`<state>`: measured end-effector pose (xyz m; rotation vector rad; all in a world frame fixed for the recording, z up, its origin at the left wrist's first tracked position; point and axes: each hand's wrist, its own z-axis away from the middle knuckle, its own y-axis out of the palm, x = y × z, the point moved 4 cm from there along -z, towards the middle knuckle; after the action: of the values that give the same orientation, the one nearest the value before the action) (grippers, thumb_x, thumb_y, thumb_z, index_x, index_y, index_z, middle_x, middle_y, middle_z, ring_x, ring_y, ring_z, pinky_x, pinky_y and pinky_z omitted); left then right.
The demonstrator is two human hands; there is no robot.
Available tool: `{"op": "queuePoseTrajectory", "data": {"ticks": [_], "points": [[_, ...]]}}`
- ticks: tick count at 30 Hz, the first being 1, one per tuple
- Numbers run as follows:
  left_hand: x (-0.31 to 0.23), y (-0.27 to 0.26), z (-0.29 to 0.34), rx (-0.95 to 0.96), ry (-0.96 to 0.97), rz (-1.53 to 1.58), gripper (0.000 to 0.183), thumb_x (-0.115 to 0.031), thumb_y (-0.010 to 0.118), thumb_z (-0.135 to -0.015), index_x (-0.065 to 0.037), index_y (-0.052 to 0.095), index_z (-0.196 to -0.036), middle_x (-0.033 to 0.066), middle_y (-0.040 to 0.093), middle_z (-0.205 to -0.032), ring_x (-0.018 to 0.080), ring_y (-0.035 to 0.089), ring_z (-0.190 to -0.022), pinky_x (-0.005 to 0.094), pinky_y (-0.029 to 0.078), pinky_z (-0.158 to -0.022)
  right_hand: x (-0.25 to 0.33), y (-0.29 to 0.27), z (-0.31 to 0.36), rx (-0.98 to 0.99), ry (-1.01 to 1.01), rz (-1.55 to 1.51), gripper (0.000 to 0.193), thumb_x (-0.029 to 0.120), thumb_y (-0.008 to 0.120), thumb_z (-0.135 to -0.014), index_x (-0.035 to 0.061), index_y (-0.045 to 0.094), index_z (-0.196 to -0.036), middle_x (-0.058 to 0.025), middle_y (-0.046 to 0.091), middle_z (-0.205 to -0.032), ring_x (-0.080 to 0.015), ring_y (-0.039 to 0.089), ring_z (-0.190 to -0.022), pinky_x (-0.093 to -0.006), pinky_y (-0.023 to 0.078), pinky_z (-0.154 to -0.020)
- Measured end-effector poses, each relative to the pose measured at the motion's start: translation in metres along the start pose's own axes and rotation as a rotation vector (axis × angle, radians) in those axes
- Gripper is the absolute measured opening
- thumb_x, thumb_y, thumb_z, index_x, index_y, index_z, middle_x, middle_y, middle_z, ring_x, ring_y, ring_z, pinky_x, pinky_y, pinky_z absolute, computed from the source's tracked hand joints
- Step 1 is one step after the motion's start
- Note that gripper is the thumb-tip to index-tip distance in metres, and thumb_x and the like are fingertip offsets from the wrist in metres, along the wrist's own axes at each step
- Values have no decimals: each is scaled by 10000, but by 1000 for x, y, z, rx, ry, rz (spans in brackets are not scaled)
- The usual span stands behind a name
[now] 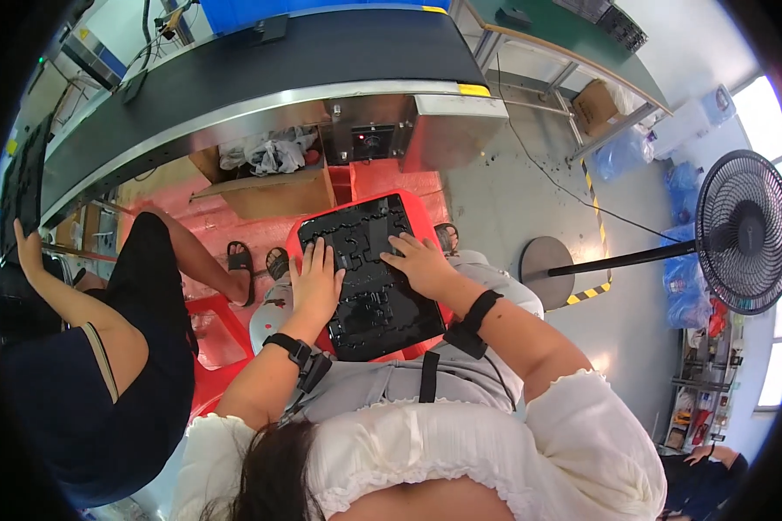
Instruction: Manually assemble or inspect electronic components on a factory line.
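A glossy black plastic panel (375, 300) with moulded raised and recessed shapes lies across my lap, on a red plastic piece (420, 217) whose edges show around it. My left hand (316, 285) rests flat on the panel's left side, fingers stretched out and pointing away from me. On the upper right part of the panel, my right hand (426, 267) lies with its fingers apart, the tips touching the surface near a smooth dark strip. Neither hand is closed round anything. Black straps with small devices sit on both my wrists.
A black conveyor belt (321, 52) runs across the front, with a cardboard box (278, 195) beneath it. At my left sits another person (87, 365), one hand on a dark panel. A standing fan (743, 230) is at the right. Behind it are wrapped blue bottles (682, 234).
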<state>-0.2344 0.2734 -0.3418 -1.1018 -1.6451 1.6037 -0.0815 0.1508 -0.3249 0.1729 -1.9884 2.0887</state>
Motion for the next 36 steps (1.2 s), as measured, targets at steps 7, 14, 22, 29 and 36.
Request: {"op": "queuePoseTrajectory", "data": {"ticks": [7, 14, 22, 29, 36], "points": [[-15, -15, -11, -22, -30, 130, 528, -274, 540, -801, -18, 402, -1242, 152, 286, -1358, 303, 266, -1263, 521, 224, -988, -20, -65, -20, 235, 57, -244, 521, 8, 475, -788, 246, 458, -1251, -116, 439, -1268, -257, 484, -1106, -359, 402, -897], [-60, -20, -30, 35, 341, 276, 599, -345, 516, -809, -22, 351, -1286, 137, 246, -1391, 271, 252, -1282, 537, 212, -995, 25, -285, -115, -50, -18, -808, 295, 222, 529, -823, 47, 591, -1052, -66, 619, -920, -104, 583, -759, -253, 457, -639], [-56, -2, -22, 238, 383, 78, 584, -381, 455, -845, 6, 363, -1272, 124, 272, -1382, 229, 276, -1271, 566, 169, -1006, -79, -273, -220, -337, 621, 229, 419, 372, 476, -833, 9, 617, -990, -172, 565, -1051, -354, 531, -995, -447, 429, -820], [-34, -168, -106, -167, 353, 596, 160, -188, 559, -772, -44, 584, -837, 111, 568, -801, 285, 559, -783, 384, 451, -686, -118, -277, -197, -439, 825, 77, 322, 223, 559, -752, 25, 612, -1000, -171, 561, -1058, -347, 541, -977, -440, 434, -827], [67, -261, -279, -644, -295, -295, 597, -553, 500, -782, -5, 567, -1008, 200, 512, -1089, 365, 502, -1014, 464, 433, -797, -105, -294, -132, -800, 404, -572, 254, 170, 583, -760, -50, 586, -887, -143, 614, -787, -205, 615, -662, -319, 475, -603]]}}
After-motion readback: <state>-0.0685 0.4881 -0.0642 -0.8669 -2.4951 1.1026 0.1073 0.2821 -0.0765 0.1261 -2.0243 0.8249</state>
